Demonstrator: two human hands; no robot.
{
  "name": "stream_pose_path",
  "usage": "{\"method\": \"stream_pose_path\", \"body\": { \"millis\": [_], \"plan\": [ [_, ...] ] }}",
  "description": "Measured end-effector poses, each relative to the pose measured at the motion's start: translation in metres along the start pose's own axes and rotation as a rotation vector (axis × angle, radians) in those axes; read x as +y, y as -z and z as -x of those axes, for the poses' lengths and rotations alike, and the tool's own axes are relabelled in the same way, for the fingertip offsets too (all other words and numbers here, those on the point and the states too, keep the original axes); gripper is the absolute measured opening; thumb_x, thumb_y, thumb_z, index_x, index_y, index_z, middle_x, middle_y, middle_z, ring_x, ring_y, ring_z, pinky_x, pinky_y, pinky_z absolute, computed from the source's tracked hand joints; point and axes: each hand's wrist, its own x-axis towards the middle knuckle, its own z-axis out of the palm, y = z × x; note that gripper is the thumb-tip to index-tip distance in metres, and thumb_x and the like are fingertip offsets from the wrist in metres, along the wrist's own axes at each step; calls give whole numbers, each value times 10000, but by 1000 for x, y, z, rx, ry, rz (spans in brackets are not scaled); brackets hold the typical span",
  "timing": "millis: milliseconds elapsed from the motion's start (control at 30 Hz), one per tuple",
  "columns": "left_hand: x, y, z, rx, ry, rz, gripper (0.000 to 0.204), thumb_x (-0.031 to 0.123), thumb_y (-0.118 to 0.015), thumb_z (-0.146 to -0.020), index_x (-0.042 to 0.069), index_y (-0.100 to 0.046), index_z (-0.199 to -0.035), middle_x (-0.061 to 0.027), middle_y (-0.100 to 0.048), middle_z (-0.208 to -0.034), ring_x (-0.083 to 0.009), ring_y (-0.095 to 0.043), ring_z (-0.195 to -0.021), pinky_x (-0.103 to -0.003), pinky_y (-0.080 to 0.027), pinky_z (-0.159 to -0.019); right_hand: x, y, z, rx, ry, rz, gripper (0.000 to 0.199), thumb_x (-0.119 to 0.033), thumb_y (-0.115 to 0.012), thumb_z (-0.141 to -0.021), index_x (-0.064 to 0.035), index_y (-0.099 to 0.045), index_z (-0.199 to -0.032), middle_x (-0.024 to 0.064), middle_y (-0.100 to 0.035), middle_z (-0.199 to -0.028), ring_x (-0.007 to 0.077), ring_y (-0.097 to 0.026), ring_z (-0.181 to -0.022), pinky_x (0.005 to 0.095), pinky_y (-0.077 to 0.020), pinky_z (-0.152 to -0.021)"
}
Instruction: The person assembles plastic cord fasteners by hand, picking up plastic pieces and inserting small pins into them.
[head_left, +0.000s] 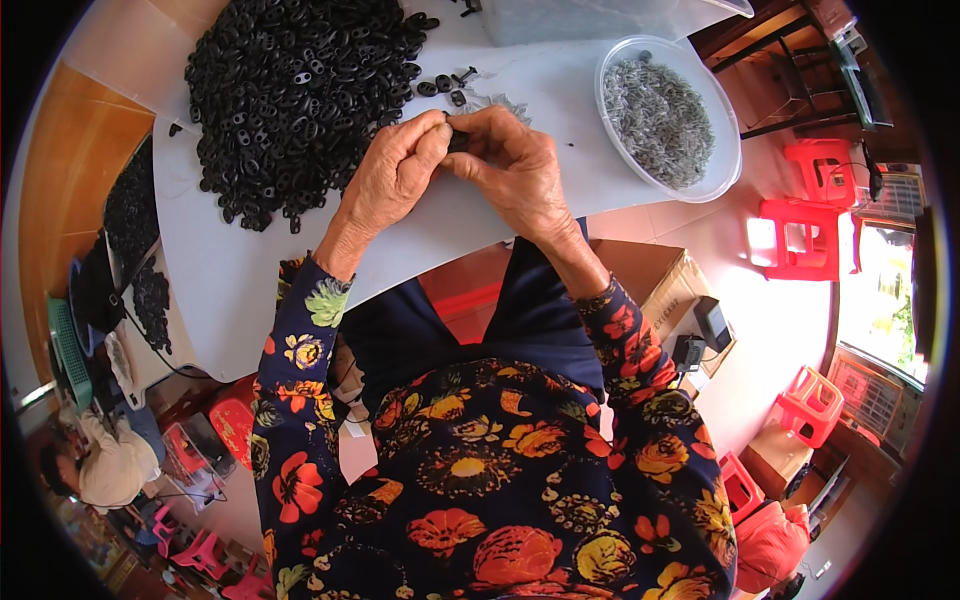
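Note:
My left hand and my right hand meet over the white table, fingertips close together. Both are closed in a pinch around a small black plastic piece, mostly hidden by the fingers. A large heap of black oval plastic pieces with two holes lies beside my left hand. Just beyond my fingers are a few loose black oval pieces and a small black pin-like part. Some clear, thin small parts lie behind my right hand.
A round translucent tub of small clear-grey parts stands at the table's right edge. Behind it is a clear plastic bin. An open cardboard box is below the table at right; red stools stand farther off. Other people sit nearby.

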Motion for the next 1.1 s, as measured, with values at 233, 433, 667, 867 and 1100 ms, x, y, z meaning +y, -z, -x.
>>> {"method": "stream_pose_path", "body": {
  "millis": [233, 433, 667, 867, 1100],
  "plan": [
    [-1, -3, 1, 3, -10, 7, 237, 194, -461, -956, -3, -467, -822, -55, -328, -593, -120, -294, -551, -302, -314, -487, -10, 2, 2, -15, 61, 186, 266, 13, -691, -762, 23, -567, -997, 119, -663, -821, 182, -662, -733, 305, -528, -681],
    [-2, -5, 2, 24, -28, 17, 232, 183, -458, -947, -3, -441, -810, -62, -335, -609, -126, -295, -568, -302, -321, -498, -5, 0, 3, -8, 105, 190, 254, 28, -670, -761, 22, -548, -984, 161, -649, -835, 274, -666, -749, 335, -528, -678],
    [-3, -5, 5, -1, -4, 109, 255, 209, -456, -948, -5, -450, -810, -30, -361, -641, -105, -319, -605, -272, -343, -534, -6, -2, 4, -5, 152, 194, 246, 48, -649, -756, 18, -540, -975, 168, -639, -817, 305, -658, -738, 347, -519, -655],
    [-5, -2, 4, -31, 6, 123, 274, 244, -459, -947, 6, -463, -809, -13, -379, -647, -96, -333, -613, -263, -347, -548, -6, -3, 5, 20, 192, 234, 207, 54, -657, -753, 13, -550, -925, 149, -639, -788, 269, -658, -694, 329, -514, -623],
    [-5, -1, 5, -61, 29, 133, 284, 260, -461, -952, 0, -496, -843, -13, -362, -635, -95, -324, -607, -270, -340, -540, -8, -3, 6, 28, 150, 221, 197, 30, -681, -774, 14, -559, -928, 113, -655, -759, 210, -656, -663, 300, -516, -618]
  ]
}}
